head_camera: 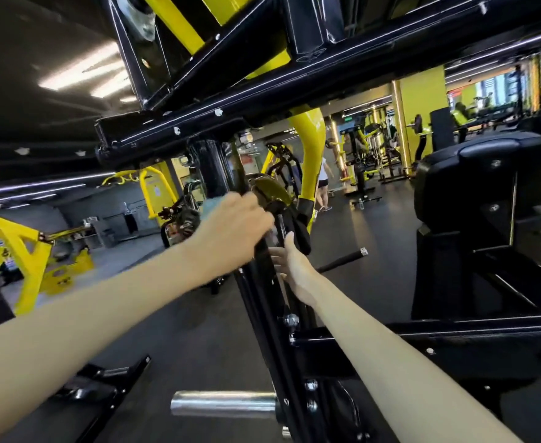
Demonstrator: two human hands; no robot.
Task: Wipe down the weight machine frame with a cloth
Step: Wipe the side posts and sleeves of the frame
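The weight machine frame [262, 292] is glossy black tubing: an upright post runs from the floor up to thick slanted beams [294, 87] overhead. My left hand [234, 225] is curled around the post at mid height and holds a pale blue cloth [210, 204] against it; only a small edge of the cloth shows past my knuckles. Just below and to the right, my right hand [291, 263] rests on the post with fingers straight, thumb pointing up.
A chrome weight peg [224, 403] juts left from the post near the floor. A black padded seat block [480, 199] stands at right, a black handle bar [342, 259] behind my right hand. Yellow machines [16, 251] stand left; people [322, 183] are across the dark floor.
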